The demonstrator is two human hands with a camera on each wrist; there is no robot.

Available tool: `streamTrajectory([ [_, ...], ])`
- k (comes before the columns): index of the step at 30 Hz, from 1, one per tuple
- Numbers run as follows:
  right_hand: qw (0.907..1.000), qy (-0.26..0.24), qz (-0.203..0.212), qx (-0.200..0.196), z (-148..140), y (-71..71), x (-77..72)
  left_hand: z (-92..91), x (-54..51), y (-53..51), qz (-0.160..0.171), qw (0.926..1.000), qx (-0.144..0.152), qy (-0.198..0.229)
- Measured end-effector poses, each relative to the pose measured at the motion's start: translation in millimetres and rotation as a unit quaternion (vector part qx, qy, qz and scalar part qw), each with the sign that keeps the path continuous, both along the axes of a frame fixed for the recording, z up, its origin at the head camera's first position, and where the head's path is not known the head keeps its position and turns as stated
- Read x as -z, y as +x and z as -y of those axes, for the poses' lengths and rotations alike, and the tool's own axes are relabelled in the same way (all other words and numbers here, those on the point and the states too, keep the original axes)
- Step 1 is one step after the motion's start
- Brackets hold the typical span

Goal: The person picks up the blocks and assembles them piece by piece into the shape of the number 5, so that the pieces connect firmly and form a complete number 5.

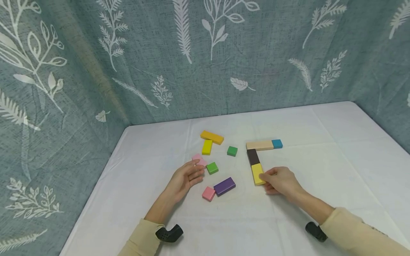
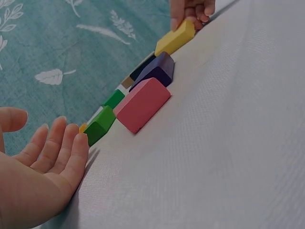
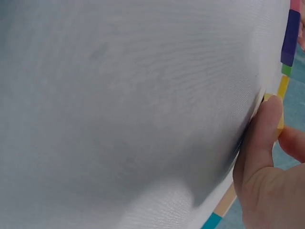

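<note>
My right hand (image 1: pixel 282 181) has its thumb and fingers on the near end of a yellow block (image 1: pixel 257 172), which also shows between thumb and fingers in the right wrist view (image 3: pixel 280 125). That block meets a dark brown block (image 1: pixel 253 157), whose far end touches a beige block (image 1: pixel 260 145) with a blue block (image 1: pixel 277 144) at its right end. My left hand (image 1: pixel 185 179) is relaxed, palm inward, its fingertips over a light pink block (image 1: pixel 200 160) and close to a light green block (image 1: pixel 212 168). Whether it touches the pink one, I cannot tell.
Between the hands lie a purple block (image 1: pixel 225 186) and a pink block (image 1: pixel 209 193), touching. Farther back are a green block (image 1: pixel 232 151), a yellow block (image 1: pixel 207 147) and an orange block (image 1: pixel 212 137). A patterned curtain (image 1: pixel 205 85) hangs behind the white table (image 1: pixel 153 142).
</note>
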State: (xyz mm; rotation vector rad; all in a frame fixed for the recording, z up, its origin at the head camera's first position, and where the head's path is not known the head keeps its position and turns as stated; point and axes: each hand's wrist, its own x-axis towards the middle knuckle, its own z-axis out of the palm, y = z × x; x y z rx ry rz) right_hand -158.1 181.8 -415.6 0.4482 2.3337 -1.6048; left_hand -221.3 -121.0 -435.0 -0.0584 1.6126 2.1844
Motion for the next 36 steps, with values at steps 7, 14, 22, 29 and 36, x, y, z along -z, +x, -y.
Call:
streamTrajectory([
  [7,0.9992,0.037,-0.012,-0.009,2.7,-1.6,0.3,2.6,0.7,1.1,0.0,1.0,0.0,-0.004],
  [14,0.9998,0.019,-0.011,-0.001,1.6,-2.9,0.1,5.0,-0.1,2.0,0.001,0.9999,0.004,0.01],
  [22,0.9992,0.024,-0.02,0.024,-6.4,-11.0,-9.5,3.5,-4.1,3.6,-0.002,0.9998,-0.007,0.018],
  [29,0.9986,-0.011,-0.048,0.016,-0.9,-25.2,-26.5,-5.0,-14.1,0.5,-0.014,0.9977,-0.023,0.062],
  [36,0.9974,-0.051,-0.046,0.021,22.8,-56.5,-32.6,-8.1,-26.9,-23.8,-0.051,0.9937,-0.054,0.084],
])
